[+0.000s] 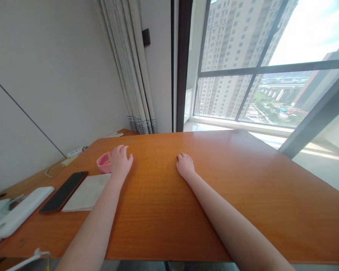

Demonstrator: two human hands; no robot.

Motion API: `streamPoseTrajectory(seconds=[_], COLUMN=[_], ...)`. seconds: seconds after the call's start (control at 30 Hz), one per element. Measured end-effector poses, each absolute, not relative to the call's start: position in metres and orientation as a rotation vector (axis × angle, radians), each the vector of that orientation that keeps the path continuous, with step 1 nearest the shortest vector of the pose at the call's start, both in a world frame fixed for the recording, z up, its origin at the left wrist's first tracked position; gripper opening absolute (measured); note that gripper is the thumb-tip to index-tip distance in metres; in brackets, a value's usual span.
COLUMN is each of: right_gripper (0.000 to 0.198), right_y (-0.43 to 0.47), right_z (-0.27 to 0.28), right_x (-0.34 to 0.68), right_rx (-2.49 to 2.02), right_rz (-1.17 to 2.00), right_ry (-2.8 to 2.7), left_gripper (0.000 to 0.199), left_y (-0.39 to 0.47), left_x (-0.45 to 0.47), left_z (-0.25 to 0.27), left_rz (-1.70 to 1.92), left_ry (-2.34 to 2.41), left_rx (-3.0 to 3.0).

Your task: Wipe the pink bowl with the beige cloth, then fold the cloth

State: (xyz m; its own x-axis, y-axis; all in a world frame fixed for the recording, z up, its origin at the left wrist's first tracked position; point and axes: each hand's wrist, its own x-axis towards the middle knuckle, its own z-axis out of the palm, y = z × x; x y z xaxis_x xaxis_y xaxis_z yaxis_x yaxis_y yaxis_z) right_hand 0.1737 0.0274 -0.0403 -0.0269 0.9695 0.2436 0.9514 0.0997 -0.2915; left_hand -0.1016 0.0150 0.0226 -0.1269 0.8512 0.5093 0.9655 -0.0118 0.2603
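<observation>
My left hand [120,162] is raised a little at the right side of a pink bowl [103,164], with its fingers spread and the thumb apart. It covers the bowl's right edge, and I cannot tell whether the fingertips touch it. My right hand [185,165] rests on the brown wooden table [158,210], palm down, holding nothing that I can see. Its fingers are slightly bent. Partly under my left forearm's outline lies a folded white cloth or paper [86,192].
Beside the white sheet lies a dark phone [64,191] with a reddish edge. Farther left are a long white device [22,210] and a power strip [75,152] near the wall. A white cable [35,256] hangs at the front left edge. A curtain [130,67] and windows stand behind.
</observation>
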Motion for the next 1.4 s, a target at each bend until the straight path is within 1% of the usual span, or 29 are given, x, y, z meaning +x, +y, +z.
streamPoseTrajectory(seconds=[0.1,0.2,0.3,0.43,0.6,0.77,0.9,0.97,1.03,1.2,1.4], right_gripper=[0.030,0.031,0.031,0.032,0.031,0.032,0.044,0.048,0.049,0.041,0.046], right_y=[0.027,0.028,0.028,0.028,0.028,0.033,0.039,0.039,0.037,0.032,0.034], right_z=[-0.041,-0.042,-0.043,-0.044,-0.044,-0.045,-0.049,-0.049,-0.047,-0.042,-0.043], right_x=[0.175,0.175,0.176,0.176,0.175,0.176,0.177,0.175,0.172,0.167,0.169], right_rx=[-1.876,-1.877,-1.876,-1.858,-1.858,-1.819,-1.499,-1.307,-1.184,-1.075,-1.177], right_rz=[0.074,0.069,0.059,0.056,0.067,0.190,0.408,0.492,0.538,0.456,0.370], right_ry=[-2.012,-2.016,-2.026,-2.036,-2.003,-1.820,-1.531,-1.454,-1.440,-1.542,-1.590], left_gripper=[0.045,0.049,0.041,0.029,0.027,0.020,0.016,0.016,0.015,0.018,0.014], left_y=[0.016,0.020,0.024,0.024,0.019,0.015,0.006,0.002,-0.001,-0.002,-0.001], left_x=[-0.134,-0.151,-0.158,-0.157,-0.127,-0.061,-0.006,0.015,0.030,0.040,0.037], left_z=[0.010,-0.006,-0.015,-0.015,-0.003,0.001,-0.007,-0.012,-0.015,-0.019,-0.021], left_rz=[-0.829,-0.752,-0.684,-0.645,-0.751,-0.798,-0.984,-1.042,-1.053,-1.019,-1.075], left_ry=[-2.260,-2.392,-2.392,-2.392,-2.189,-1.891,-1.573,-1.546,-1.522,-1.457,-1.409], left_rx=[-1.568,-1.537,-1.583,-1.617,-1.747,-2.074,-2.418,-2.513,-2.582,-2.651,-2.719])
